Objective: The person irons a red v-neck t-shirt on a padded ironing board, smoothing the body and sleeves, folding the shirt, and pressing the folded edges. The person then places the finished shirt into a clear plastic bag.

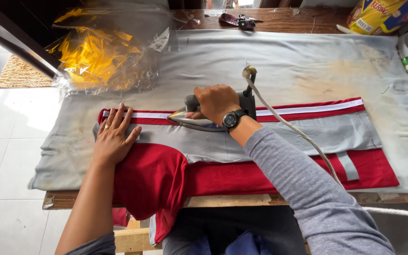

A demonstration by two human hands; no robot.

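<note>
A metal iron [199,118] is held tight by its handle in the right hand [216,101]. It is pressed on a red and grey garment [270,156] near its white stripe. The garment is spread over a grey cloth [279,61] on the bench [242,200]. The cloth of the garment is held flat by the open left hand [113,137], just beside the iron.

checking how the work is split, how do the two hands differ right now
The right hand is curled shut around the handle of the iron; the left hand lies flat and open on the red and grey garment. The right arm has a long grey sleeve and a wrist watch; the left forearm is bare, with a ring on one finger. Both are over the same garment.
</note>
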